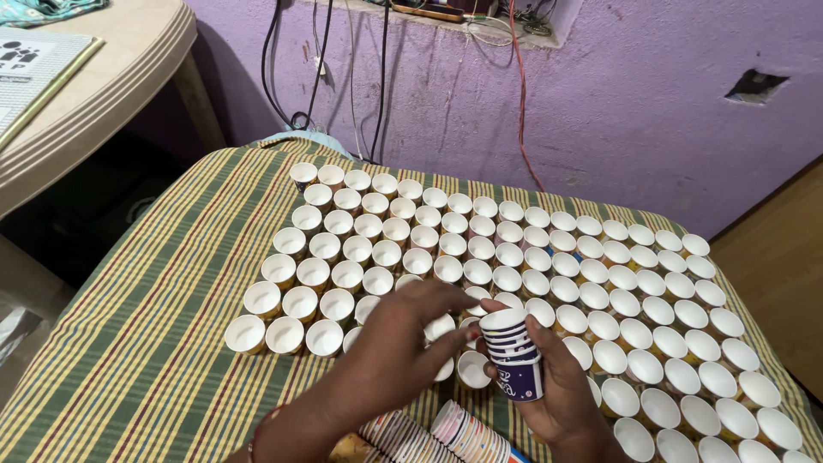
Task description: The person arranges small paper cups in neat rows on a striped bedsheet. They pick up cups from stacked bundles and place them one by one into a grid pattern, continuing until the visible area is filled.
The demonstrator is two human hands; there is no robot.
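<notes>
Several rows of small paper cups [480, 249], open side up, cover a striped cloth [154, 326] on a table. My right hand [566, 386] grips a short nested stack of blue-printed paper cups [513, 353], held upright just above the cup rows at the near middle. My left hand [394, 347] reaches across from the left, its fingertips at the top rim of that stack and over the cups below. Cups beneath both hands are partly hidden.
Two longer nested stacks of cups [437, 437] lie on their sides at the near edge, between my forearms. A beige plastic table [103, 94] stands at the far left. Cables [377, 77] hang down the purple wall behind the table.
</notes>
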